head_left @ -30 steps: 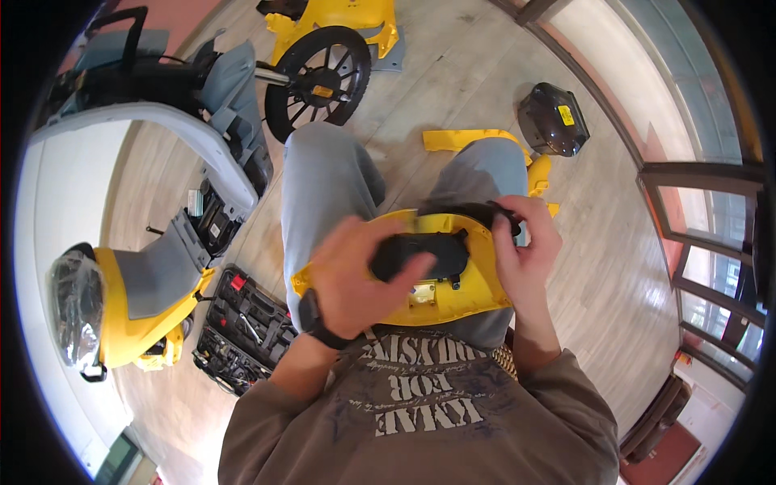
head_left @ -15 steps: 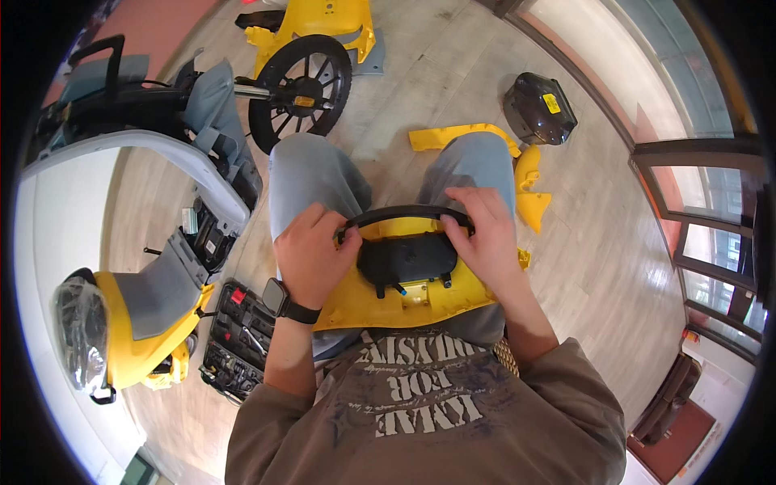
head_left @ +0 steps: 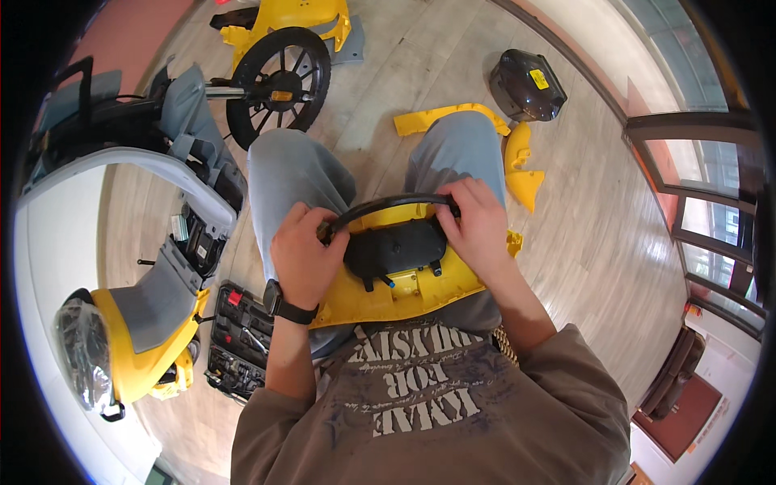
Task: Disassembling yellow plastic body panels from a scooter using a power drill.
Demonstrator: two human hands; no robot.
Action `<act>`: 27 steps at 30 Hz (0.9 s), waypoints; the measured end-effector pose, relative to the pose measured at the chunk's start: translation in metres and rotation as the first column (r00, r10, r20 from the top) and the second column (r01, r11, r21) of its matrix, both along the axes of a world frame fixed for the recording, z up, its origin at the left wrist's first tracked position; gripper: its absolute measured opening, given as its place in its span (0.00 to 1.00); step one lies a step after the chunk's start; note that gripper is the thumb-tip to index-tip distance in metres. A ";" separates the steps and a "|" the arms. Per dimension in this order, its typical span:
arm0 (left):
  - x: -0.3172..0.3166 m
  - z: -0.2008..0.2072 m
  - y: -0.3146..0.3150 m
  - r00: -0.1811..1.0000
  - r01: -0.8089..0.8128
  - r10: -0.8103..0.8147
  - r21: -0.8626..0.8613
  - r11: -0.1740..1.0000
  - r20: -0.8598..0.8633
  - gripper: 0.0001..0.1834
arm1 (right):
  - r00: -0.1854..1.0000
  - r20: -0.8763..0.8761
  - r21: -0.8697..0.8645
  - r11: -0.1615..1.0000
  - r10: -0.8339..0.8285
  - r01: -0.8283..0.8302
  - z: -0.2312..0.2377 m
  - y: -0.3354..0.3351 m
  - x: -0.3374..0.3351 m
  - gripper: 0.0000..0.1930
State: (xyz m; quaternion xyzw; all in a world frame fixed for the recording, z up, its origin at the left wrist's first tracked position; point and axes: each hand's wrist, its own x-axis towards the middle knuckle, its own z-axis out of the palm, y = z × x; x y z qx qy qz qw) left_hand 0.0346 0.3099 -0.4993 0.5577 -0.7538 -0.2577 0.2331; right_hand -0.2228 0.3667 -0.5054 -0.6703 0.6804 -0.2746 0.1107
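A yellow plastic panel [head_left: 380, 305] lies across my lap with its ribbed inner side up. Attached at its middle is a black oval housing [head_left: 396, 248] with short stubs along its near edge, one tipped blue. Arching over the far side of that housing is a curved black trim strip [head_left: 388, 203]. My left hand [head_left: 307, 252] pinches the strip's left end between thumb and fingers. At the other end, my right hand [head_left: 475, 222] grips it the same way. Whether the strip is joined to the panel under my fingers is hidden.
A partly dismantled scooter with a black wheel [head_left: 279, 89] stands at left. Beside my left arm lies an open tool case [head_left: 238, 339]. A yellow scooter seat section [head_left: 149, 323] is farther left. Yellow trim pieces [head_left: 453, 119] and a dark top box [head_left: 527, 86] lie beyond my knees.
My view has shifted slightly, so the surroundings sit a little farther left. Both hands keep their hold, and the strip's left end now tilts lower than its right.
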 end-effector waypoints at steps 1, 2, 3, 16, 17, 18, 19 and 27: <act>-0.001 0.000 0.000 1.000 -0.013 0.013 0.027 1.000 -0.004 0.07 | 1.000 0.001 0.022 1.000 -0.003 0.003 -0.001 -0.001 -0.001 0.09; -0.001 0.000 0.000 1.000 -0.012 0.012 0.029 0.999 -0.003 0.07 | 1.000 0.002 0.024 1.000 -0.004 0.004 0.000 -0.001 -0.003 0.09; 0.000 -0.001 -0.001 1.000 -0.011 0.011 0.033 0.999 0.000 0.07 | 0.999 0.040 0.056 0.998 0.007 -0.009 0.001 -0.002 -0.005 0.09; 0.000 -0.004 0.000 0.999 -0.047 0.047 0.059 0.997 0.005 0.06 | 0.987 0.151 0.168 0.986 -0.046 0.021 0.000 0.001 -0.006 0.09; -0.001 -0.004 0.000 0.999 -0.054 0.053 0.057 0.997 0.010 0.06 | 0.987 0.155 0.167 0.986 -0.040 0.014 -0.001 0.001 -0.006 0.09; -0.001 -0.006 0.002 0.998 -0.060 0.059 0.057 0.997 0.009 0.07 | 0.989 0.142 0.150 0.989 -0.035 0.014 0.000 0.002 -0.007 0.09; -0.002 -0.007 0.003 0.998 -0.065 0.065 0.057 0.996 0.008 0.07 | 0.991 0.128 0.134 0.991 -0.031 0.013 0.000 0.002 -0.007 0.09; -0.001 -0.005 0.004 0.998 -0.056 0.055 0.054 0.997 0.019 0.07 | 0.993 0.104 0.168 0.985 -0.047 0.030 0.000 0.002 -0.007 0.10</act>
